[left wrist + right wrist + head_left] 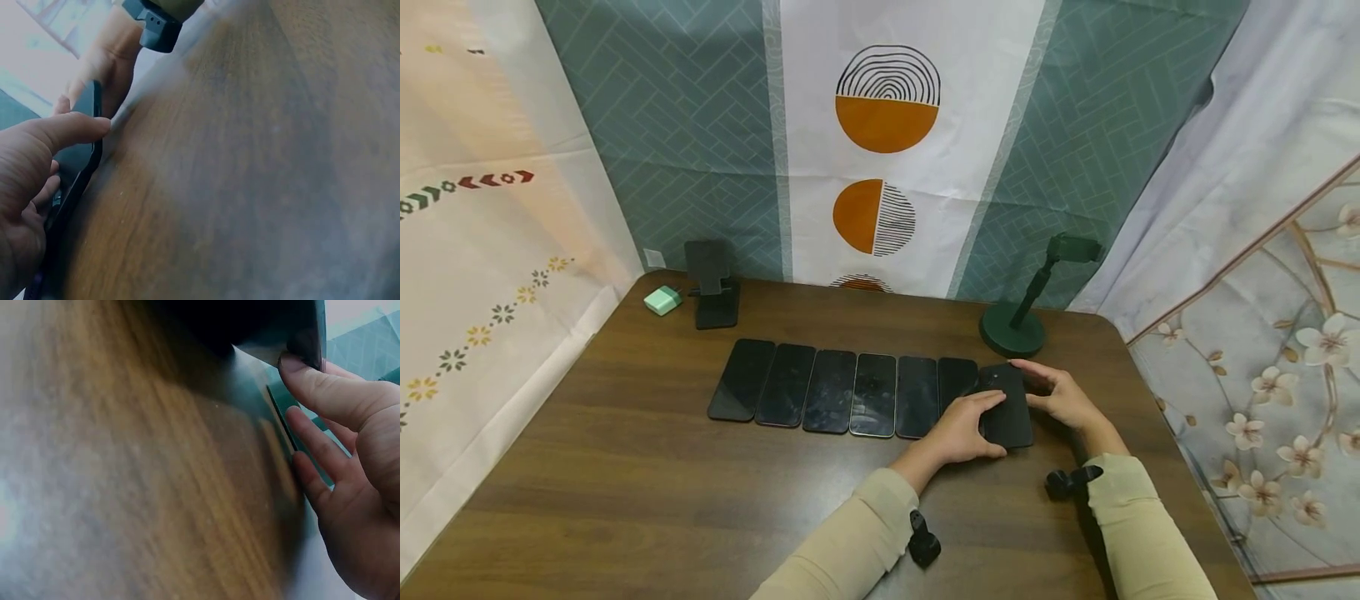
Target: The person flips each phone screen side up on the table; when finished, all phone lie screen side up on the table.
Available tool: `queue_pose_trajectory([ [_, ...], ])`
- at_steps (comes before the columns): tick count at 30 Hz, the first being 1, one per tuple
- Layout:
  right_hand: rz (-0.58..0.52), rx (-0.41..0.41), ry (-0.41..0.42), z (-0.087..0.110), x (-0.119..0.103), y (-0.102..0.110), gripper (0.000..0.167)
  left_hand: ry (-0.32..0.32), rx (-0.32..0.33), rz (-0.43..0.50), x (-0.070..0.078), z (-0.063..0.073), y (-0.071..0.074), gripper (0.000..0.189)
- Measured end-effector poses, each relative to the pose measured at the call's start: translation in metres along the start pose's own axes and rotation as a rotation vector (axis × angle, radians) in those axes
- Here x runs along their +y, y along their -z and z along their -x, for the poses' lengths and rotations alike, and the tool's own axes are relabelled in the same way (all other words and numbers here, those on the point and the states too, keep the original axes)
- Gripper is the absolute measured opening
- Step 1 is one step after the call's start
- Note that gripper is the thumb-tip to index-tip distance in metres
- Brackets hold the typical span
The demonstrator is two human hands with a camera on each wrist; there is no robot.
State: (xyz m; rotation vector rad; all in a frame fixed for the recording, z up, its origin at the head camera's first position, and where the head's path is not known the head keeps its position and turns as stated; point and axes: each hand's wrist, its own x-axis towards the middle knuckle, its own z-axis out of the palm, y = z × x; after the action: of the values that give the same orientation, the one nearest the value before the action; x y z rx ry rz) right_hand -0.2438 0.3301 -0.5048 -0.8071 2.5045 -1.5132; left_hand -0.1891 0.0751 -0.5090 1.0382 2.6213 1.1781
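Both hands hold a black smartphone (1011,417) at the right end of a row, its dark back with the camera facing up. My left hand (957,429) grips it from the left, thumb at the near edge. In the left wrist view that thumb (81,128) lies on the tilted phone (80,181). My right hand (1070,403) holds the far right corner and right side. The right wrist view shows the thumb (319,390) pinching a corner of the phone (269,322). Several dark-screened phones (873,396) lie side by side to the left, screens up.
A dark green stand (1011,329) with a round base is behind the right hand. At the back left are a black phone stand (717,304) and a pale green charger cube (662,300). The wooden table (700,500) meets a patterned cloth backdrop (700,125).
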Motion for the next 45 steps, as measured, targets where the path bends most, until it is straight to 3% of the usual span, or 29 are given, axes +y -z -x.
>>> queue_pose_trajectory([
  [4, -0.013, -0.031, -0.003, 0.000, -0.002, -0.001, 0.065, -0.009, 0.009, 0.030, -0.001, 0.002, -0.001, 0.084],
  [11, -0.057, -0.140, 0.004, -0.003, -0.007, -0.005, 0.098, -0.004, 0.036, 0.140, -0.005, 0.004, -0.002, 0.085],
  [15, -0.091, -0.158, -0.016, -0.005, -0.012, -0.008, 0.108, -0.017, 0.040, 0.211, -0.005, 0.004, 0.001, 0.085],
  [20, -0.085, -0.175, -0.029, -0.006, -0.015, -0.010, 0.108, -0.002, -0.002, 0.409, -0.001, 0.005, 0.006, 0.088],
  [24, -0.103, -0.187, -0.034, -0.008, -0.016, -0.011, 0.109, 0.009, -0.006, 0.466, 0.000, 0.005, 0.006, 0.089],
  [34, -0.082, -0.156, -0.040, -0.010, -0.018, -0.010, 0.107, 0.039, 0.053, 0.648, 0.003, 0.002, 0.001, 0.094],
  [38, -0.020, -0.130, -0.061, -0.012, -0.018, -0.010, 0.106, 0.045, 0.069, 0.678, 0.004, 0.002, -0.001, 0.095],
  [45, 0.044, -0.121, -0.089, -0.014, -0.019, -0.011, 0.099, 0.064, 0.184, 0.609, 0.002, 0.003, -0.003, 0.093],
])
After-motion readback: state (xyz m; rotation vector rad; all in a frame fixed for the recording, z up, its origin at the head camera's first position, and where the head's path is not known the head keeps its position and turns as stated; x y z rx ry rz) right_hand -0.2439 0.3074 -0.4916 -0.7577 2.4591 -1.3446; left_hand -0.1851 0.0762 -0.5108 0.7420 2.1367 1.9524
